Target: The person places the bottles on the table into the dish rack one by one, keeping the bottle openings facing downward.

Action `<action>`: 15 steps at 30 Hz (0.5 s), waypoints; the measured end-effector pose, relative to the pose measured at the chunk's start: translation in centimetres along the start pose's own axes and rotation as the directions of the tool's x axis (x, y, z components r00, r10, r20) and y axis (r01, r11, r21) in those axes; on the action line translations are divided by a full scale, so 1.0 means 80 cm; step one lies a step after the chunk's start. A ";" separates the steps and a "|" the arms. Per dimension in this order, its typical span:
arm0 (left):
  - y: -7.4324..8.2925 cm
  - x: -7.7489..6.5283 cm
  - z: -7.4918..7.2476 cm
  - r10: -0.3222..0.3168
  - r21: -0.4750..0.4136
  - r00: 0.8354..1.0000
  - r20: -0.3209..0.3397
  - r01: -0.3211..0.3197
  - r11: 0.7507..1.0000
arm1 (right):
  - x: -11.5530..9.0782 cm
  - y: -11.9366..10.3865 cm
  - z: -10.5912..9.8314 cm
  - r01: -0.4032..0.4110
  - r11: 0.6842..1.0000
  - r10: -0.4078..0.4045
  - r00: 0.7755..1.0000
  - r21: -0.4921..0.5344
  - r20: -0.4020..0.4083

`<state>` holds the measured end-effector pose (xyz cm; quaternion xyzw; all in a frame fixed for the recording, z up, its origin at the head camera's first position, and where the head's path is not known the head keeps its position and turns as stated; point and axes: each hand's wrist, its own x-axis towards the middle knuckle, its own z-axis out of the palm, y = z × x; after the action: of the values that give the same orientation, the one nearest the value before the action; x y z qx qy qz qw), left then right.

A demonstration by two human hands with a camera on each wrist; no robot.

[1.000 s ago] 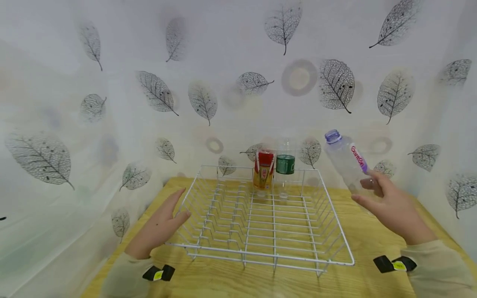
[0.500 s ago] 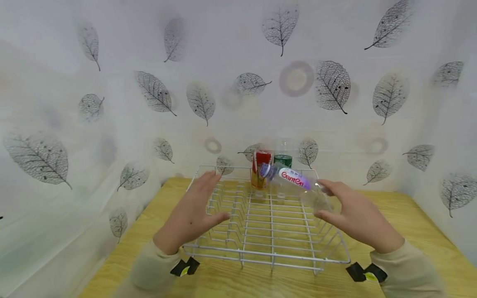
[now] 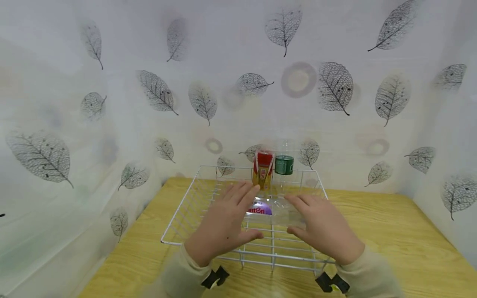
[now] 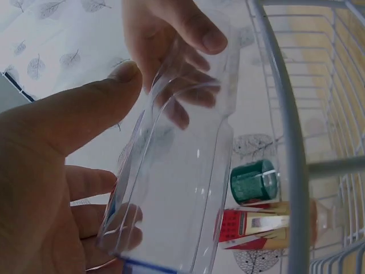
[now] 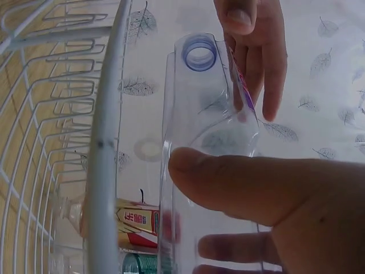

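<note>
A clear plastic bottle (image 3: pixel 259 208) with a purple label lies sideways over the white wire rack (image 3: pixel 273 255), its neck pointing left. At the base end, my right hand (image 3: pixel 324 227) holds it, thumb on one side and fingers behind. My left hand (image 3: pixel 223 219) is at the neck end, fingers extended along the label side, as the left wrist view also shows the bottle (image 4: pixel 177 165) beside the thumb. The open neck (image 5: pixel 199 55) has no cap in the right wrist view. Part of the bottle is hidden behind the left fingers in the head view.
Inside the rack's back stand a red-and-gold bottle (image 3: pixel 263 169) and a clear bottle with a green label (image 3: pixel 284 164), both neck down. The rack sits on a yellow wood-grain table (image 3: pixel 387 231). A leaf-patterned curtain (image 3: pixel 238 49) encloses the back and sides.
My right hand has brought the bottle from the right side to the rack's middle, tipping it from leaning upright to lying sideways. My left hand has moved right to meet it.
</note>
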<state>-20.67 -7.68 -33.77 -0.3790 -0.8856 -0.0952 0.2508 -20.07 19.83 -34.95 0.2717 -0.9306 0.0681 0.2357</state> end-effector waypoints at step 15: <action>0.006 -0.003 0.036 -0.033 0.165 0.998 0.061 0.022 0.986 | 0.010 -0.020 0.017 0.036 0.999 -0.036 0.999 -0.014 0.012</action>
<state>-21.26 -6.45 -36.36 -0.3476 -0.9032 -0.0131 0.2514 -20.36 17.72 -35.78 0.2871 -0.9274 0.0556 0.2332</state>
